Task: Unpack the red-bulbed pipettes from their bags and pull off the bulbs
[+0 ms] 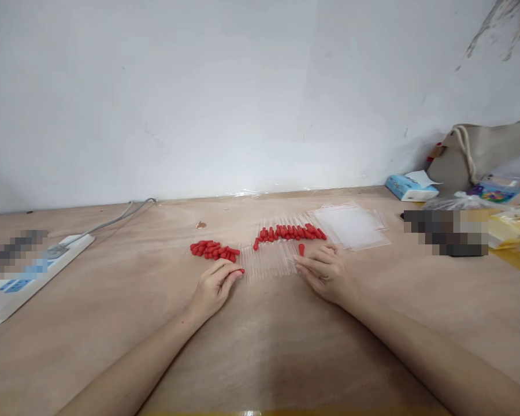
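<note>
My left hand rests on the wooden table, fingers pinched on a small red cap at the left end of a row of clear plastic tubes. A loose pile of red caps lies just beyond it. My right hand lies at the right end of the tubes, fingers curled together on a clear tube; one red cap stands just beyond its fingertips. Farther back, several tubes fitted with red caps lie in a row.
Clear plastic bags lie right of the capped tubes. A white power strip with a grey cable is at the left. At the right stand a blue tissue pack, a beige bag and plastic-wrapped items.
</note>
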The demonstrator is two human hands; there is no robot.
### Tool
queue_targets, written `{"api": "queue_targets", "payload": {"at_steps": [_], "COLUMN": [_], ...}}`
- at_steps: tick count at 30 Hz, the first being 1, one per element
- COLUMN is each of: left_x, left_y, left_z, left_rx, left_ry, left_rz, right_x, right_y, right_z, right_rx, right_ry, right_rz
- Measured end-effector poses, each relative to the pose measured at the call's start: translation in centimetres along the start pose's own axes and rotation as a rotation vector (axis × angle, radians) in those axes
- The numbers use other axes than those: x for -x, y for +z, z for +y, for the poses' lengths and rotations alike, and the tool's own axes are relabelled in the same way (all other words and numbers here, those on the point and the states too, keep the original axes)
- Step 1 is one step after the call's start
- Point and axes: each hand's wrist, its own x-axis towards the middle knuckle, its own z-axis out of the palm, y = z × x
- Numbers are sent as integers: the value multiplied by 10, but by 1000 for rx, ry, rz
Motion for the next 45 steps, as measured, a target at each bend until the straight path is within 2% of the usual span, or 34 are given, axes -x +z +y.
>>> {"api": "queue_targets", "payload": {"at_steps": [4, 7, 11, 13, 17, 24, 35, 40, 43, 45], "left_x": [-9, -14, -12, -10, -9, -8, -7, -7, -11, -17], "left_y": [-11, -27, -45, -47, -45, -43, -43, -46, -41, -32], "left_z": [-11, -34, -75, -89, -96, -92, -96, -91, -74, -55], "left_rx": [-65, -178, -198, -204, -279, -287, -228, -375, -497, -516], "left_ry": [-69, -288, -544, -574, -524, -506, -571, -405, -275, -194], "left_rz": [226, 412, 503, 479, 342, 225, 198, 289, 353, 312], "right_x": [-2, -4, -15, -23, -35, -37, -33, -33, -34, -37], "right_y": [6, 10, 13, 16, 29, 43, 42, 40, 39, 37], "right_z": [-4, -7, -4, -3, -2, -9, -23, -25, -23, -19], "right_rx": [-1, 9, 9, 30, 118, 288, 292, 242, 229, 225], "right_ry": [57, 104, 153, 159, 146, 110, 79, 101, 138, 170], "right_rz": [-62, -57, 15, 24, 21, -57, -180, -173, -132, -100]}}
